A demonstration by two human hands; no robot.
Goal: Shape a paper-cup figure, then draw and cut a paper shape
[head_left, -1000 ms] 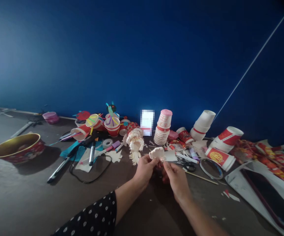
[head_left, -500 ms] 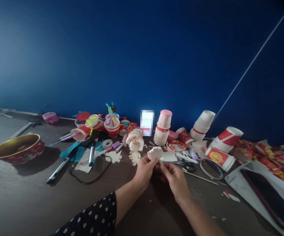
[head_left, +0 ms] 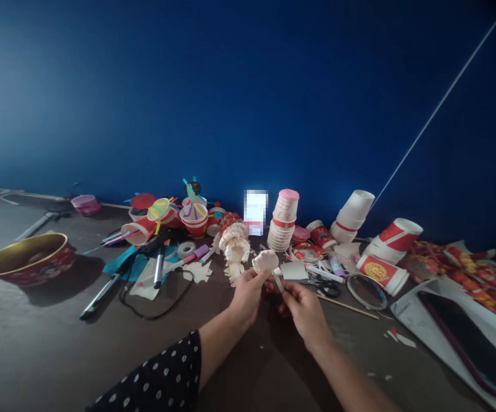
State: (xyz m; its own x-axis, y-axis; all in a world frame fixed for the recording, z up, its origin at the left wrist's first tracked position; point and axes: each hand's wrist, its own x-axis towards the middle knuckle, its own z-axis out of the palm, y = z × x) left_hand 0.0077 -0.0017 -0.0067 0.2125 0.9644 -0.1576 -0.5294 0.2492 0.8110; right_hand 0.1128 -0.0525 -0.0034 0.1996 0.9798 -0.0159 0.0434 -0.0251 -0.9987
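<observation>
Curled white paper piece sits pinched in the left hand above the dark tabletop, while the right hand narrowly grips a thin white paper strip; a hard tug could tear it.

The view looks out from the person's head, facing forward and down across a dark work surface toward a blue wall that fills the upper frame. The left hand and right hand appear close to the camera at lower centre.

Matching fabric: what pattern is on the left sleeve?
Left sleeve: black with white dots, best in the head view.
</observation>
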